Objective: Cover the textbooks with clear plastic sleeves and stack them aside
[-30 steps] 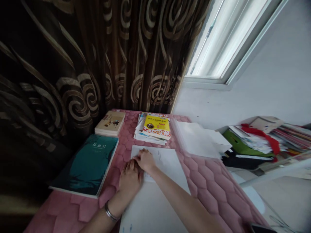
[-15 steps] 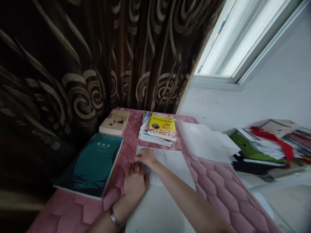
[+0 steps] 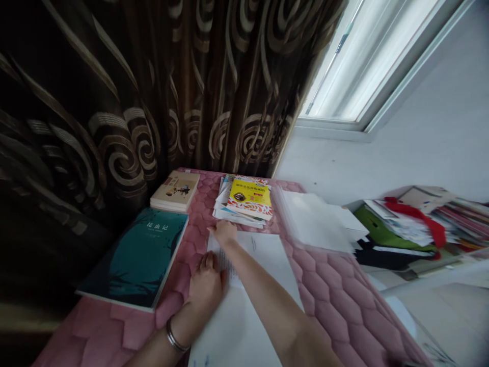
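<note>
White paper [image 3: 263, 265] with printed text on its upper part lies on the pink quilted cover; a blanker white part stretches toward me. My right hand [image 3: 226, 234] is at the paper's top left corner, its fingers folded together and thumb pointing left; the grip is partly hidden. Lower down, my left hand [image 3: 206, 285], with a silver bangle on the wrist, rests across the paper's left edge, fingers extended forward and thumb apart. To its left sits a teal book [image 3: 141, 260]. Beyond the right hand lies a pile topped by a yellow book [image 3: 250, 196].
Tan books [image 3: 175, 191] are stacked at the far left of the pink quilted cover [image 3: 344, 295]. White sheets [image 3: 313, 219] lie toward the right. Past the edge, papers and a green folder [image 3: 382, 232] are heaped. A dark patterned curtain [image 3: 214, 92] hangs behind.
My right hand has slid up the paper's left edge to its top corner. My left hand stays on the edge. The whole view has shifted slightly.
</note>
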`<state>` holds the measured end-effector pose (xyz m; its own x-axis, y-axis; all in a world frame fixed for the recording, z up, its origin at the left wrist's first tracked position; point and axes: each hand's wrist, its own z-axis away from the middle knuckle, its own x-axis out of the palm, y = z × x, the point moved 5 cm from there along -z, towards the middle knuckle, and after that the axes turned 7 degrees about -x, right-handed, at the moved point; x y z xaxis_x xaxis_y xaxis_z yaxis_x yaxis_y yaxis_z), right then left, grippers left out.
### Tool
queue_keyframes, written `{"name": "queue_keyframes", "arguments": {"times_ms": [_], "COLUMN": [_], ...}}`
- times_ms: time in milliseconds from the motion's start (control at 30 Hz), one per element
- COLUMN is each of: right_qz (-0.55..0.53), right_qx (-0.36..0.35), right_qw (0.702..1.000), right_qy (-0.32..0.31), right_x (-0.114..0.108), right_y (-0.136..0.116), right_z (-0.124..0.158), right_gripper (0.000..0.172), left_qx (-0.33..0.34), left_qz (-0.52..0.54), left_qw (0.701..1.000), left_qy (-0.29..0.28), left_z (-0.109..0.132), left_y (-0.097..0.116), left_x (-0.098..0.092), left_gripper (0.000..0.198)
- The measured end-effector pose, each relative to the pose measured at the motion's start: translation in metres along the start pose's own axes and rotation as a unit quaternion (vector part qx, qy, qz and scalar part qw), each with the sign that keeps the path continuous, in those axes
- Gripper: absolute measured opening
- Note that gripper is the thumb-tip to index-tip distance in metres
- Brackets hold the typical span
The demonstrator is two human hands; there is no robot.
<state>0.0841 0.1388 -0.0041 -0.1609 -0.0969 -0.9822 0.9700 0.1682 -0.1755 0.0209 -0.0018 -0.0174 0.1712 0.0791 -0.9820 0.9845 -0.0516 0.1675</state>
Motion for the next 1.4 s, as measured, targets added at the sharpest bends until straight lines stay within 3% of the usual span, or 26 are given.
{"name": "queue_keyframes", "arguments": {"times_ms": [100,200,400,500,600,733,833,967,1067,1133,1300,1400], "right_qz": [-0.001,-0.004,-0.016,-0.024,-0.029,-0.034,-0.042,-0.076,-0.098,-0.084,-0.02,0.002], "right_qx": [-0.018,-0.031,0.041,0.037,0.014,-0.017,-0.022,-0.051,-0.101,-0.082,0.027,0.048], "right_qw": [1.0,0.999,0.994,0.99,0.991,0.993,0.994,0.992,0.988,0.992,0.999,0.998], "right_qy": [0.017,0.033,0.097,0.134,0.133,0.11,0.095,0.083,0.055,0.041,0.039,0.042], "right_x": [0.008,0.011,-0.003,-0.005,0.003,0.012,0.012,0.01,0.011,0.01,0.006,0.003], "right_y": [-0.002,0.015,0.105,0.127,0.124,0.118,0.116,0.095,0.077,0.083,0.138,0.163], "right_z": [0.025,0.054,0.104,0.119,0.124,0.121,0.116,0.101,0.088,0.084,0.098,0.106], "right_gripper": [0.044,0.038,0.026,0.025,0.035,0.042,0.044,0.05,0.058,0.059,0.063,0.064], "left_qx": [0.004,0.006,0.017,0.018,0.034,0.164,0.155,0.147,0.149,0.142,0.051,0.009], "left_qz": [-0.012,-0.023,-0.064,-0.085,-0.083,-0.008,0.022,0.024,0.024,0.025,0.0,-0.016], "left_qw": [1.0,1.0,0.998,0.996,0.996,0.985,0.986,0.988,0.988,0.989,0.998,0.999], "left_qy": [0.004,0.011,-0.005,-0.006,-0.013,-0.053,-0.064,-0.047,-0.043,-0.036,-0.035,-0.044], "left_z": [-0.001,-0.001,0.001,-0.006,-0.025,-0.058,-0.075,-0.077,-0.075,-0.075,-0.073,-0.074], "left_y": [0.001,0.002,0.004,0.011,0.026,0.054,0.058,0.057,0.055,0.049,0.01,-0.008], "left_x": [-0.001,-0.002,-0.009,-0.017,-0.017,0.001,0.015,0.021,0.02,0.016,0.01,0.008], "left_gripper": [0.038,0.039,0.043,0.038,0.035,0.048,0.053,0.052,0.051,0.053,0.065,0.071]}}
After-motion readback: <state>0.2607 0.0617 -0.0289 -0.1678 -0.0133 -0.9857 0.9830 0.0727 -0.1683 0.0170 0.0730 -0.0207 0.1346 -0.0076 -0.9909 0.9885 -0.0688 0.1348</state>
